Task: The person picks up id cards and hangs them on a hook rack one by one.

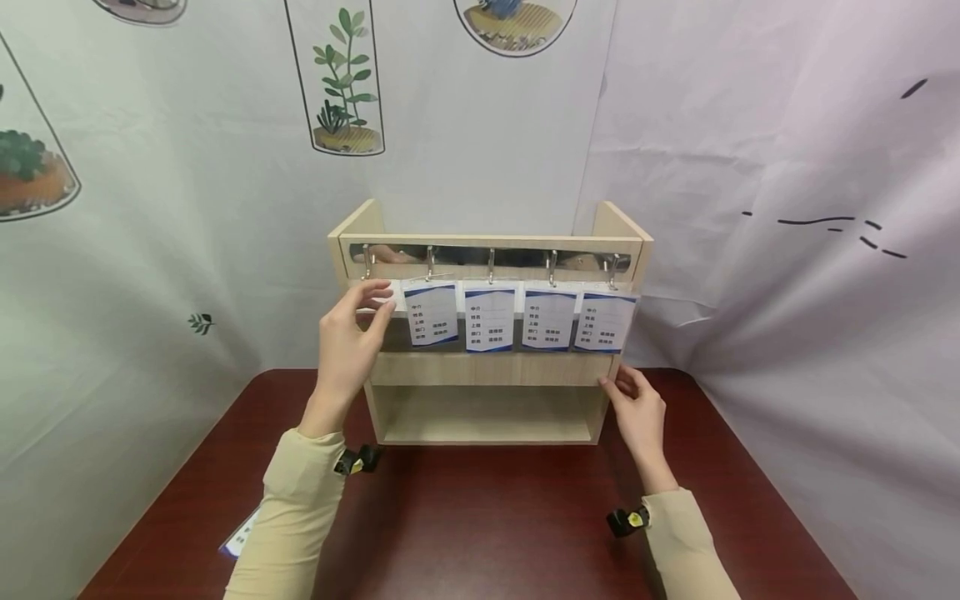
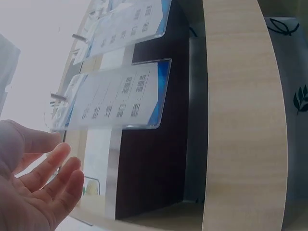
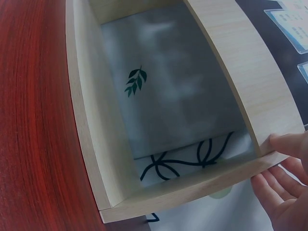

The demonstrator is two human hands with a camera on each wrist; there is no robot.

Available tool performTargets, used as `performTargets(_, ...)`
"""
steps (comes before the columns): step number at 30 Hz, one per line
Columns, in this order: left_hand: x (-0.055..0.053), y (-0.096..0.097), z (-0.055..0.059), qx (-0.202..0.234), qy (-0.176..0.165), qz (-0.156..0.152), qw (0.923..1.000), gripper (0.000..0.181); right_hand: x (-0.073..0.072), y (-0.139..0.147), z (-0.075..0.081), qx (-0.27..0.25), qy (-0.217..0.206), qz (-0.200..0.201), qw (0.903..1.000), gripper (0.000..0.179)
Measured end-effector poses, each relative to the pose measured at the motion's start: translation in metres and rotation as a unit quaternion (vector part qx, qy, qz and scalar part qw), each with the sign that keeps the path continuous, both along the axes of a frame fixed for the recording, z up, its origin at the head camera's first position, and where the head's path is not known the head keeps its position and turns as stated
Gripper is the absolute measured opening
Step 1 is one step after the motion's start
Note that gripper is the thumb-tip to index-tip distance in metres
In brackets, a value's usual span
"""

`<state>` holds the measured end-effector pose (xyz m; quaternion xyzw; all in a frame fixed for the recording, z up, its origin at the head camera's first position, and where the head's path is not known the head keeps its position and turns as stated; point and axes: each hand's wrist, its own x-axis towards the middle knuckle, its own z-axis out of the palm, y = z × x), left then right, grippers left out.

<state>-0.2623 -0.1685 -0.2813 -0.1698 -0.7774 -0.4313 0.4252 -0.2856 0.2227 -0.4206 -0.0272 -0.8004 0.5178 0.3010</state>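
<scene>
Several clear-sleeved badge cards with blue-edged print hang from hooks on a pale wooden rack point(image 1: 495, 369). My left hand point(image 1: 350, 337) is raised beside the leftmost hanging badge card point(image 1: 432, 317), which tilts slightly. In the left wrist view, the fingers are loosely bent and spread, and one fingertip is close to that card's corner point(image 2: 115, 98); whether they touch is unclear. Low on the rack's right side, my right hand point(image 1: 637, 410) grips the side panel point(image 3: 192, 197), thumb in front and fingers on the outer face.
A metal hook strip point(image 1: 457, 260) runs across the rack's top; its far-left hook point(image 1: 367, 260) bears no visible card. Another badge card point(image 1: 238, 537) lies on the dark red table point(image 1: 480, 517), partly covered by the left sleeve. A patterned white cloth point(image 1: 480, 125) hangs behind.
</scene>
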Motion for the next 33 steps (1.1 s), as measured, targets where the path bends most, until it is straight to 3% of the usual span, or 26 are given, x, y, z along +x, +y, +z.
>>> performTargets(13,0.015,-0.041,-0.003,-0.042,0.006,0.037,0.9984,0.026,0.000,0.003,0.005,-0.003,-0.003,-0.002,1.0000,0.044)
performTargets(21,0.028,-0.073,-0.007,-0.065,-0.020,0.078,0.9947,0.032,-0.001,0.003,0.004,-0.002,-0.005,0.001,1.0000,0.047)
performTargets(33,0.042,-0.109,-0.033,-0.086,-0.084,0.128,0.9845,0.040,-0.001,0.000,0.001,0.000,0.004,-0.002,1.0000,0.042)
